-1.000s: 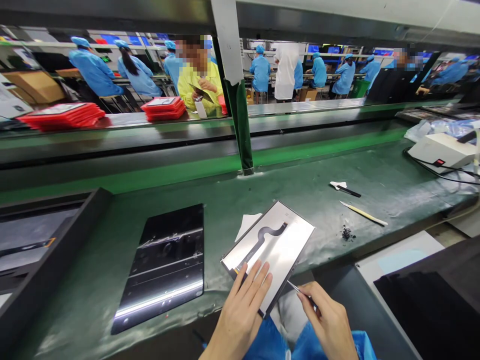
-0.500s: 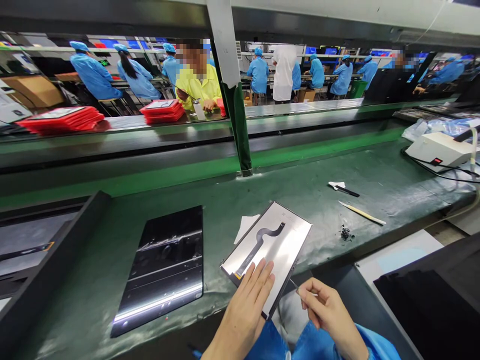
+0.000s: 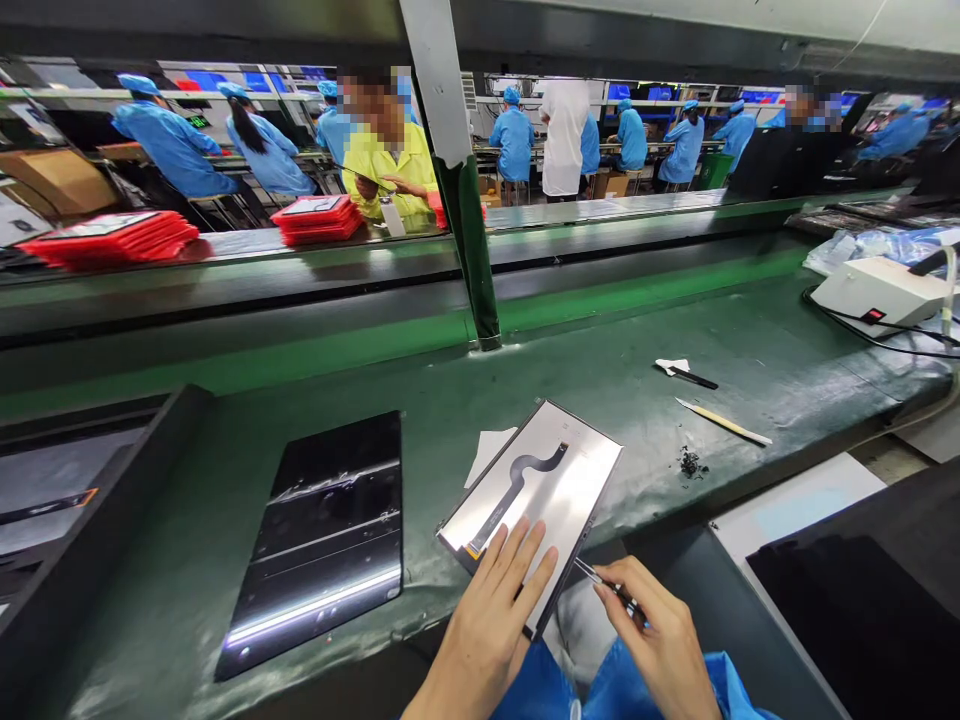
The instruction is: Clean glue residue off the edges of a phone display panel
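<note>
A silver-backed display panel with a dark ribbon cable on its back lies tilted at the bench's front edge. My left hand rests flat on the lower part of the panel, fingers spread. In my right hand is a pair of tweezers, pinched between thumb and fingers, its tips at the panel's right long edge. Whether the tips grip anything is too small to tell. Under the panel's left side a white sheet shows. Left of it lies a glossy black screen panel.
On the green bench at right are a black-handled tool, a yellowish stick-like tool and black scraps. A white device with cables stands farther right. A dark tray borders the left. A post rises ahead.
My right hand has turned, so the tweezers now show more fully, with the tips at the panel's edge. My left hand stays on the panel, its fingers slightly more spread.
</note>
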Action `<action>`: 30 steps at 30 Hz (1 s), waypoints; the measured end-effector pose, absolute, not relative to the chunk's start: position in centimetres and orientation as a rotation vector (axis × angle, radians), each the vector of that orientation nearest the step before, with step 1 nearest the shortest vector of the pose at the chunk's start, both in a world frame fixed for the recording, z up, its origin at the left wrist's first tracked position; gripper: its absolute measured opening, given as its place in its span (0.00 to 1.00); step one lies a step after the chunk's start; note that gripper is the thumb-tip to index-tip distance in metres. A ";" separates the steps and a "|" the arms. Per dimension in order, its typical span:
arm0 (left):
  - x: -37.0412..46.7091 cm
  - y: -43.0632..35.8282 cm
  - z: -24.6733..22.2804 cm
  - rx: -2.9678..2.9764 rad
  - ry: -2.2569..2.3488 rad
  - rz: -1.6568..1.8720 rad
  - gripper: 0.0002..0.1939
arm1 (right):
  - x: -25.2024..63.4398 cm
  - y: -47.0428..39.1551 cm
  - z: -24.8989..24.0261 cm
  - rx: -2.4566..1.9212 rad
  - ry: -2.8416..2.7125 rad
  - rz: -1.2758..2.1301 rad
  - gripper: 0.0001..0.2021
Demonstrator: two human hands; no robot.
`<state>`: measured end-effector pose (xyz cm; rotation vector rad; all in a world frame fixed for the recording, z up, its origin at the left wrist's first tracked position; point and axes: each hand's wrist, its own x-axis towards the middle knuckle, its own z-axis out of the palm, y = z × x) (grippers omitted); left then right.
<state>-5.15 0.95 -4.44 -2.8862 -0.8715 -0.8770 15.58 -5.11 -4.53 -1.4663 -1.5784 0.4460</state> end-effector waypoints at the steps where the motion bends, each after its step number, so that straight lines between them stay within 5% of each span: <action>1: -5.1 1.0 -4.4 -2.887 -0.872 -0.876 0.40 | 15.6 -5.2 -4.6 -1.471 -1.582 0.442 0.09; 13: -5.1 0.9 -4.3 -2.879 -0.876 -0.890 0.40 | 15.5 -5.0 -4.5 -1.497 -1.506 0.589 0.12; 21: -4.9 1.0 -4.8 -2.895 -0.856 -0.877 0.43 | 16.2 -3.3 -4.4 -1.470 -0.893 1.531 0.27; 30: -4.6 0.9 -4.8 -2.867 -0.903 -0.756 0.31 | 16.8 -2.6 -3.4 -1.278 -0.589 1.944 0.23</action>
